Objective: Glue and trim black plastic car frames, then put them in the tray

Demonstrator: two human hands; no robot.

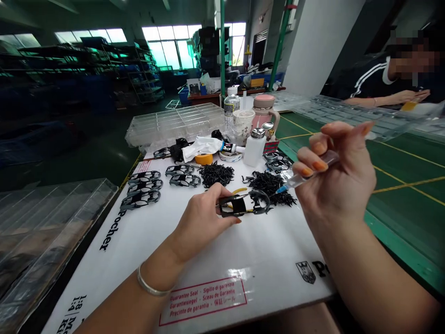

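- Nearest, a white printed box lid [264, 264] lies under both forearms, with a red-bordered guarantee seal printed on it [203, 301]; a silver bangle [153, 283] circles the left wrist
- The left hand [203, 220] closes on one end of a black model car frame [243, 205], whose long axis runs roughly sideways across the view, its far end pointing toward the right hand
- The right hand [335, 178] is farther from the frame and raised, pinching a clear syringe [309, 171] by the barrel; its blue tip [279, 189] slants down and left, near the frame's free end, apparently not touching it
- A yellow-handled tool [239, 190] lies partly hidden behind the frame
- Two heaps of small black parts [215, 174] sit just beyond, with more black car frames [142, 190] in loose rows to the left
- Farther on stand an orange tape roll [204, 158], a white squeezed tube [229, 148], a pump dispenser bottle [255, 148], a paper cup [243, 121] and a pink flask [264, 111], beside a clear compartment tray [174, 123]
- At the upper right, a co-worker's striped sleeve [368, 76] rests by a long clear tray [340, 110]
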